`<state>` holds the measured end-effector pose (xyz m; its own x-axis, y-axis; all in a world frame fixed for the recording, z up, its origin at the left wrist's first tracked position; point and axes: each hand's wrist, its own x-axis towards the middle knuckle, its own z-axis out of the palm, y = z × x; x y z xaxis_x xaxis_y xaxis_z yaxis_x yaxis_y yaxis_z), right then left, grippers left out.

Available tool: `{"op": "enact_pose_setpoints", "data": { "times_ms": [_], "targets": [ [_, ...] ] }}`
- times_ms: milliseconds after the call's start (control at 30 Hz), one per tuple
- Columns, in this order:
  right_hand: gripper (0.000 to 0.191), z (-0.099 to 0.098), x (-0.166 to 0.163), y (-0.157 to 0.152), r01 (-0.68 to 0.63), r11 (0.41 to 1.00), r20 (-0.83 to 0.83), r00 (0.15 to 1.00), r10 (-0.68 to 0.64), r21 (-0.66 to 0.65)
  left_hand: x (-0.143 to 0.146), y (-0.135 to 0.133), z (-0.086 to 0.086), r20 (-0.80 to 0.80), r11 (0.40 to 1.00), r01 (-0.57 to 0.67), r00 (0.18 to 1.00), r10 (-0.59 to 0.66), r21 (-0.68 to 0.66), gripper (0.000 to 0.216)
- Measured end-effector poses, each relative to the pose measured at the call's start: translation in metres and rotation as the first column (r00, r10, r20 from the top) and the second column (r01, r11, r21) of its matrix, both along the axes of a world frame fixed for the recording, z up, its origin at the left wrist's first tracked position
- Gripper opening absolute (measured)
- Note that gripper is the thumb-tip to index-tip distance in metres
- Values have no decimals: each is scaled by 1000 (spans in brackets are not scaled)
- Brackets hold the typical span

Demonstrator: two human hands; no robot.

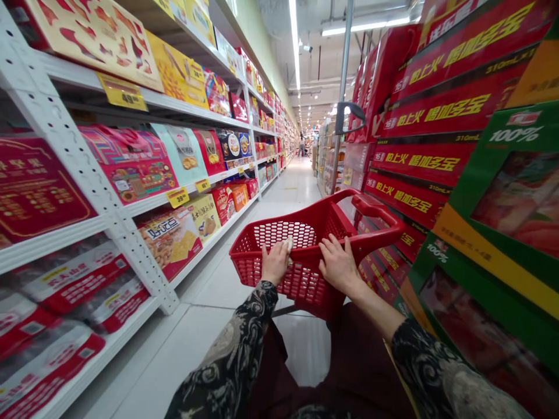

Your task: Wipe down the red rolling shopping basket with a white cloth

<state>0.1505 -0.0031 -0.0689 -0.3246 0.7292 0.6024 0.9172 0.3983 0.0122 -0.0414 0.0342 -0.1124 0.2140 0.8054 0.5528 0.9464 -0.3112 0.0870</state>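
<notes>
A red plastic shopping cart (pixel 248 240) with perforated basket walls stands sideways just in front of me, its handle (pixel 388 216) toward the right. My left hand (pixel 276 263) is at the near rim, closed on a crumpled white cloth or tissue (pixel 289 249) that presses against the basket. Farther right along the same rim, my right hand (pixel 338 263) lies with its fingers over the edge and grips the cart. The undersides of both hands are hidden. No goods show in the visible part of the basket.
White shelves (pixel 82 145) with boxed goods and yellow price tags line the left. Stacked red drink cartons (pixel 419 157) and green boxes (pixel 502 192) rise close on the right, near a metal pole (pixel 345 64). Far down the aisle is a person (pixel 301 145).
</notes>
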Motion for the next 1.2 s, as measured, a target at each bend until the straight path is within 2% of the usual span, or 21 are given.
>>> {"op": "enact_pose_setpoints", "data": {
  "times_ms": [133, 300, 433, 533, 633, 700, 800, 900, 967, 1100, 1200],
  "targets": [
    [43, -5, -1, 0, -1, 1000, 27, 1000, 1, -9, -33, 2, -7, -22, 995, -90, 996, 89, -47, 45],
    [43, -10, -4, 3, -15, 1000, 44, 999, 15, -3, -63, 5, -9, -24, 993, -108, 994, 108, -36, 39],
    [43, -11, -2, 5, -44, 999, 52, 998, 44, 3, -104, 3, -12, 35, 967, -256, 966, 256, -19, 38],
    [42, -11, -4, 5, -25, 1000, 37, 999, 25, 11, -116, 2, -14, 76, 948, -315, 945, 317, -36, 42],
    [41, -11, -8, 5, -14, 1000, 29, 999, 14, 10, -95, 5, -13, 61, 966, -252, 965, 255, -48, 49],
    [41, -11, -11, 4, -21, 1000, 26, 999, 20, 4, -68, 7, -9, 41, 979, -196, 979, 199, -56, 51],
    [42, -11, -13, 3, -27, 1000, 18, 999, 27, -3, -28, 5, 1, 1, 995, -47, 999, 48, -92, 53],
    [42, -10, -11, 2, -28, 1000, 10, 1000, 28, 2, -9, 3, 9, 7, 996, 32, 999, -32, -86, 47],
    [42, -9, -8, 3, -24, 1000, 0, 1000, 24, 5, -12, 3, 9, 7, 996, 5, 1000, -5, -93, 47],
    [42, -6, -5, 2, -9, 1000, -35, 999, 9, 11, -26, 6, 5, 48, 983, -142, 988, 149, -118, 46],
    [42, -6, -7, 0, -8, 1000, -45, 999, 9, 27, -10, 5, 6, 63, 989, -102, 992, 109, -104, 45]
  ]
}}
